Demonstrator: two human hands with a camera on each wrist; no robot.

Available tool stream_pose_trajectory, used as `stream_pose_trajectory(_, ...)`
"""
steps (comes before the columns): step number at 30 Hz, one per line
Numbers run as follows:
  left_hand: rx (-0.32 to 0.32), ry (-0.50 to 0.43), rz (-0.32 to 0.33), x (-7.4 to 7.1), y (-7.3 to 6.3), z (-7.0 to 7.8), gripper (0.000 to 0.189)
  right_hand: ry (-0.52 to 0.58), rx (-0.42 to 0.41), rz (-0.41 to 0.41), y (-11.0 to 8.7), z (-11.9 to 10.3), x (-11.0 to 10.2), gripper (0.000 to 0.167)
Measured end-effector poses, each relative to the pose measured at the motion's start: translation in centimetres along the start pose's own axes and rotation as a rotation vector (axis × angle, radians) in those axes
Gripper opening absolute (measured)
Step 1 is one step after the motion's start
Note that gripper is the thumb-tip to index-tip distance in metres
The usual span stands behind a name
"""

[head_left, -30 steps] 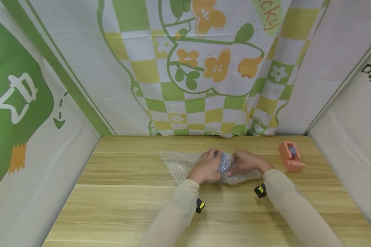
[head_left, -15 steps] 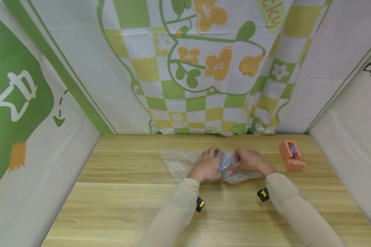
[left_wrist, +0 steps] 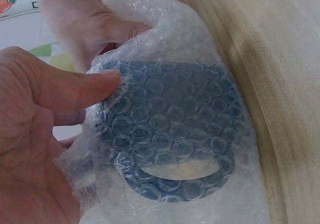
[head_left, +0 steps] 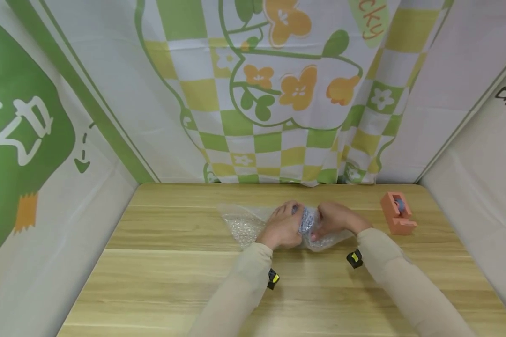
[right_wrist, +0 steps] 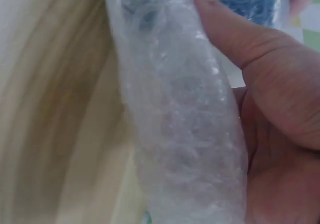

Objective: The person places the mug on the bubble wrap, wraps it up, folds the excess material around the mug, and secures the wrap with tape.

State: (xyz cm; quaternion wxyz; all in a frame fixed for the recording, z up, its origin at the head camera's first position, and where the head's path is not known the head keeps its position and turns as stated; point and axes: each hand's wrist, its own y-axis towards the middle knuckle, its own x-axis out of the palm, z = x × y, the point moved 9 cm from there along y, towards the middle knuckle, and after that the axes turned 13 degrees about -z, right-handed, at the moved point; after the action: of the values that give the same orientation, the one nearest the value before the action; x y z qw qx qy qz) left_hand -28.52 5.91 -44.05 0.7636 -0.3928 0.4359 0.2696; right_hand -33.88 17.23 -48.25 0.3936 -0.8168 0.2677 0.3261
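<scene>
A blue mug (left_wrist: 170, 109) lies inside clear bubble wrap (head_left: 241, 229) on the table, its handle showing through the plastic in the left wrist view. My left hand (head_left: 283, 228) grips the wrapped mug from above, with its thumb (left_wrist: 102, 87) pressed near one end of the blue body. At the right end, my right hand (head_left: 336, 218) holds the loose bubble wrap (right_wrist: 185, 124) between thumb and fingers, close beside the mug. Much of the mug is hidden under the left hand in the head view.
An orange tape dispenser (head_left: 398, 217) with a blue roll stands at the table's back right. The wooden table (head_left: 168, 271) backs onto a checked floral curtain (head_left: 278, 150), with printed cloth walls on both sides. Wrist cameras sit on both wrists.
My right hand shifts slightly right, then back left toward the mug, drawing the right end of the wrap in. My left hand stays in place on the mug.
</scene>
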Motion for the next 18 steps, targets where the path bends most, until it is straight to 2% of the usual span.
stream_pose_trajectory(4,-0.001,0.014,0.002,0.0,0.1,0.0,0.078,-0.026,-0.021,-0.047,0.1,-1.2,-0.8,0.040)
stream_pose_trajectory(8,-0.001,0.025,0.006,-0.1,0.1,-0.1,0.076,0.029,-0.047,-0.108,0.0,-1.9,-1.3,0.028)
stream_pose_trajectory(15,-0.002,0.036,0.026,-0.4,0.1,-0.3,0.076,0.078,-0.006,-0.140,-0.5,-1.8,-2.1,0.043)
stream_pose_trajectory(18,0.001,0.027,0.027,-0.4,0.1,-0.4,0.075,0.113,0.007,-0.148,-0.7,-1.8,-2.4,0.043)
